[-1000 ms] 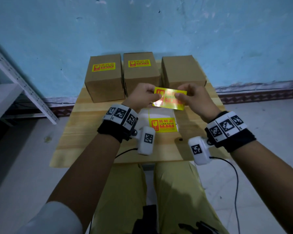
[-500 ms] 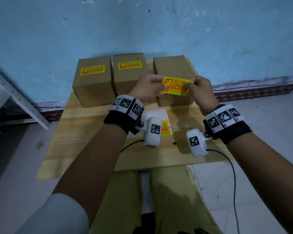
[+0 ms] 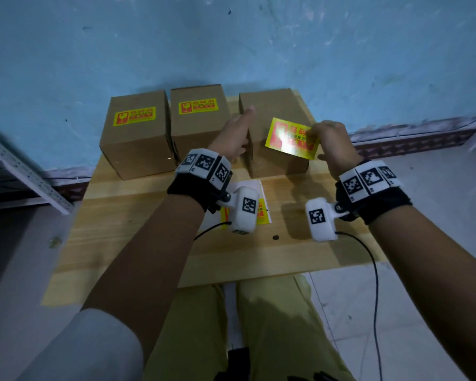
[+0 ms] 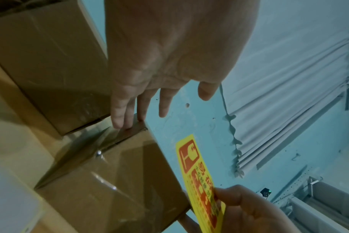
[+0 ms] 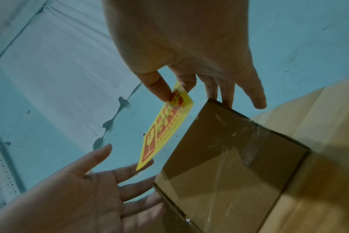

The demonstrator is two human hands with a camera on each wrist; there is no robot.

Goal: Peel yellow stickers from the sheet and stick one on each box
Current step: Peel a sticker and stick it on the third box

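Note:
Three brown cardboard boxes stand in a row at the table's far edge. The left box (image 3: 136, 136) and the middle box (image 3: 198, 119) each carry a yellow sticker on top. The right box (image 3: 270, 105) has a bare top. My right hand (image 3: 327, 141) pinches a loose yellow sticker (image 3: 291, 138) by its right end, holding it above that box; in the right wrist view the sticker (image 5: 165, 129) hangs from thumb and forefinger. My left hand (image 3: 235, 133) is open with straight fingers, touching the right box's left edge (image 4: 127, 127). The sticker sheet (image 3: 261, 207) lies on the table, mostly hidden under my left wrist.
The wooden table (image 3: 149, 237) is small, with floor on all sides but the back, where a blue wall (image 3: 259, 50) rises right behind the boxes. A metal shelf frame (image 3: 19, 169) stands at the left. Cables hang from both wrist cameras.
My left hand has let go of the sticker and opened against the right box's left side. The right hand alone has carried the sticker further out over the right box.

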